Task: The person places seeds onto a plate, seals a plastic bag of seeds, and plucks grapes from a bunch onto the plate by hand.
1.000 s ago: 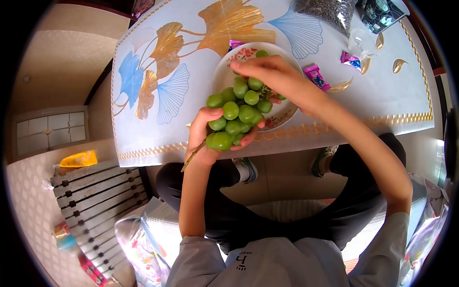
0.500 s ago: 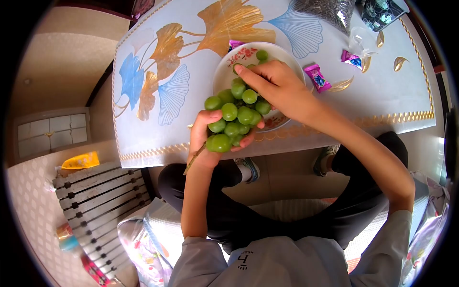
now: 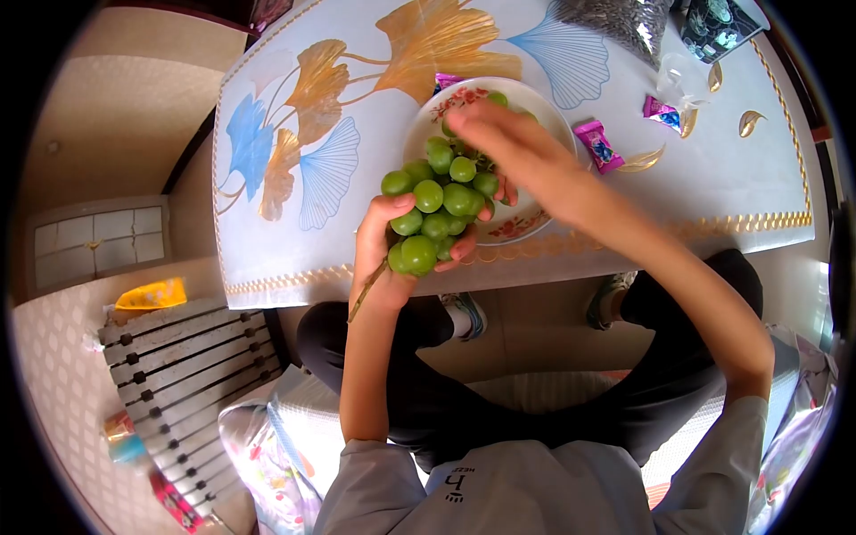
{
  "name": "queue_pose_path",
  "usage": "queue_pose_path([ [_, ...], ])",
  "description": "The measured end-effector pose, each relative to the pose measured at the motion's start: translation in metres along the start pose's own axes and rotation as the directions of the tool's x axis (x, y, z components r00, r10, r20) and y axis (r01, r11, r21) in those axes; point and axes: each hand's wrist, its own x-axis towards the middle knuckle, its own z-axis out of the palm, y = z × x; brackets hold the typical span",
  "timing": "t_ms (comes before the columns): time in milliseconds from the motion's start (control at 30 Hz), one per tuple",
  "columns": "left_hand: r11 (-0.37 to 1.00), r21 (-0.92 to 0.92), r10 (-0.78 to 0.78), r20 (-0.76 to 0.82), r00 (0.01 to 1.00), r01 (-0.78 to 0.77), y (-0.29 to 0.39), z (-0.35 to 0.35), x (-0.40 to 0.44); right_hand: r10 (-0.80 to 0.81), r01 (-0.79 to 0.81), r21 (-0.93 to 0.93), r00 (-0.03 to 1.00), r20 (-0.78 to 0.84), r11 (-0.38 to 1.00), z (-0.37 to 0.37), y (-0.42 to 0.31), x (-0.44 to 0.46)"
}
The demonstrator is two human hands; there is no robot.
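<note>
My left hand (image 3: 385, 259) is closed around the lower part of a bunch of green grapes (image 3: 430, 197), palm up, with the brown stem hanging out past the wrist. My right hand (image 3: 526, 160) is over the far end of the bunch, blurred by motion. Its thumb and forefinger are at a single green grape (image 3: 448, 128), partly covered by them, and the other fingers curl beside the bunch. Beneath both lies a white plate (image 3: 557, 134) with red floral decoration. More grapes (image 3: 497, 98) show at its far rim.
Purple-wrapped sweets (image 3: 598, 146) lie right of the plate, another (image 3: 662, 112) by a crumpled clear plastic piece (image 3: 682, 82). A bag of dark seeds (image 3: 624, 22) and a dark patterned box (image 3: 718, 27) stand at the back right. The patterned tablecloth (image 3: 294, 259) ends before my knees.
My right hand has shifted and turned at the far end of the bunch, now smeared by motion. The left hand still holds the bunch, slightly higher in view.
</note>
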Motion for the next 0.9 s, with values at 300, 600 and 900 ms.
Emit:
queue_pose_path([
  [300, 0.993, -0.116, -0.017, -0.005, 1.0, 0.016, 0.0, -0.002, -0.001, -0.136, 0.147, -0.188, 0.988, 0.072, 0.971, 0.005, 0.009, -0.001],
  [600, 0.997, -0.073, -0.007, 0.046, 0.999, 0.011, -0.002, 0.001, 0.001, -0.506, 0.457, -0.39, 0.862, -0.026, 0.799, 0.0, 0.029, 0.008],
  [900, 0.991, -0.128, -0.028, 0.026, 0.999, 0.031, -0.002, 0.0, 0.0, -0.183, 0.195, -0.272, 0.981, 0.071, 0.942, 0.003, 0.003, -0.002],
])
